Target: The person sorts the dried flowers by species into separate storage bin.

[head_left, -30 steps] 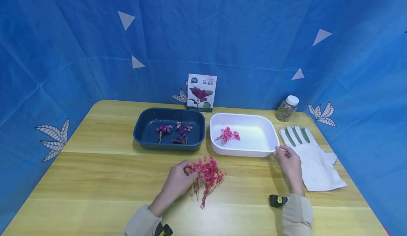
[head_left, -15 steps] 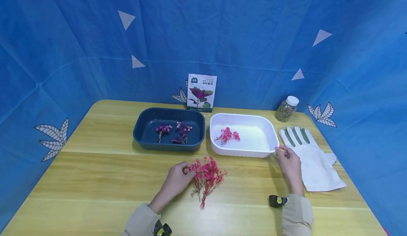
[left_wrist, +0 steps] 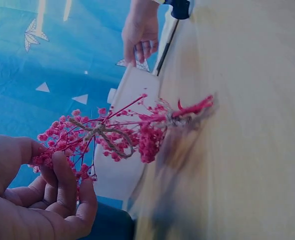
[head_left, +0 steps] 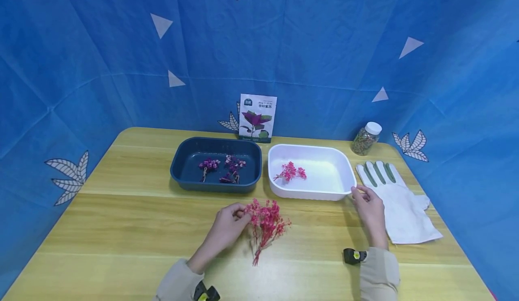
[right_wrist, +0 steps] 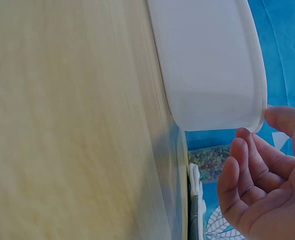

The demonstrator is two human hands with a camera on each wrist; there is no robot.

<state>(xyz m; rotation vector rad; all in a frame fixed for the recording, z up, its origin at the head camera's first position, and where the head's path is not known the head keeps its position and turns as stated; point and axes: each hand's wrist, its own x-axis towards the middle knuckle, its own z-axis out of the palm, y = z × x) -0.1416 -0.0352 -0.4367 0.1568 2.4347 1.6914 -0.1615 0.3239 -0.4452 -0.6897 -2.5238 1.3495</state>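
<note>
My left hand [head_left: 228, 225] pinches the flower heads of a pink dried-flower bunch [left_wrist: 62, 132] tied with twine [left_wrist: 97, 131]. In the left wrist view its stems point toward a second pink bunch [left_wrist: 148, 142], which overlaps it. From the head view the second bunch [head_left: 270, 229] is just right of the held one, stem ends toward me. My right hand [head_left: 371, 212] holds the near right corner of a white tray [head_left: 312, 195], thumb at the rim and fingertips just under it. Inside that tray lies a small pink sprig [head_left: 289, 171].
Left of the white tray is a dark blue tray [head_left: 215, 187] with several purple flower bunches. A seed packet [head_left: 257, 118] stands behind. At the right are a lidded jar [head_left: 365, 139] and a white work glove [head_left: 401, 211]. A blue curtain [head_left: 259, 44] backs the table.
The held bunch has tilted and shifted slightly right, its stem now closer against the second bunch. My right hand and both trays stay in place.
</note>
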